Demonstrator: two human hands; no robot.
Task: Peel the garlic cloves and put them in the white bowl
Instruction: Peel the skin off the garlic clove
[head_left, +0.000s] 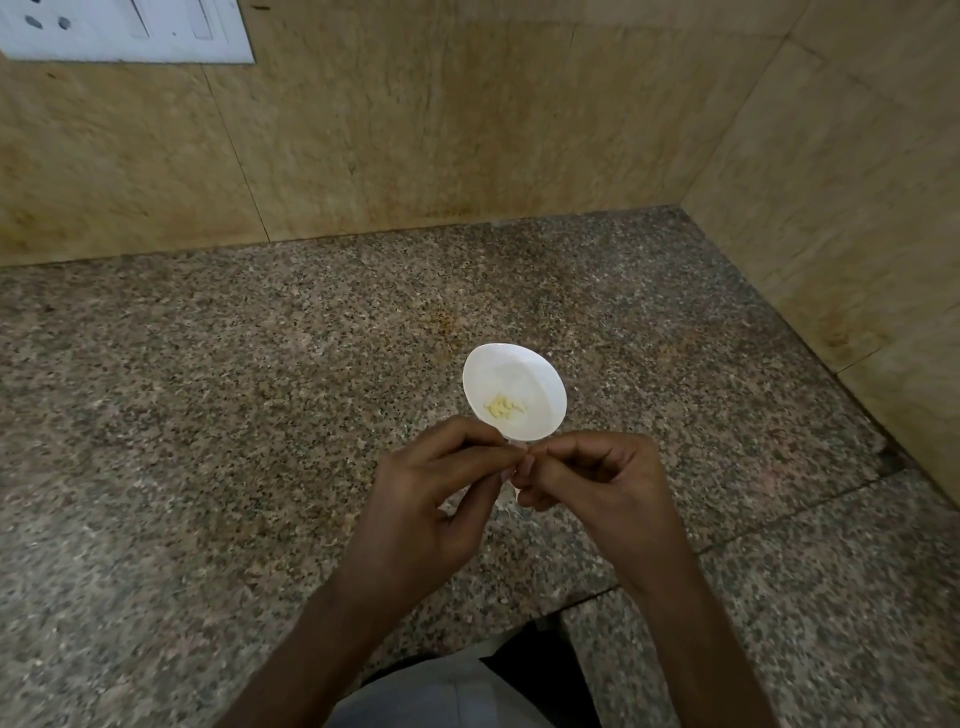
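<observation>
Grip: both hands are pinching one small item between them. The left hand (436, 493) is bringing thumb & forefinger up against the fingertips of the right hand (587, 478), w/ the other fingers curling in loosely.
Held item: the garlic clove (518, 446) is sitting inside that pinch, mostly hidden. Only a pale sliver is showing, so can't tell how much skin is left on it.
Loose skin: a papery white flap (506, 498) is hanging below the pinch, betw. the two hands — prob. peel coming away.
Why held so: looks like one hand is steadying the clove while the other is working the skin. Which is doing which, can't tell.
Position: the hands are hovering over the bench (208, 415), just on the near side of the white bowl (550, 374) and overlapping its near rim in view. Likely this is keeping the drop short once the clove is bare.
White bowl: it is standing upright on the bench, well apart from the walls.
Peeled cloves (504, 408): a small pale-yellow cluster is lying low in the bowl toward the near side, pieces touching. The count is unclear.
Progress: judging by the cluster, several are done and this one is mid-peel.
Surroundings: a beige stone wall (415, 130) is running behind, w/ a white switch plate (124, 31) at top left.
</observation>
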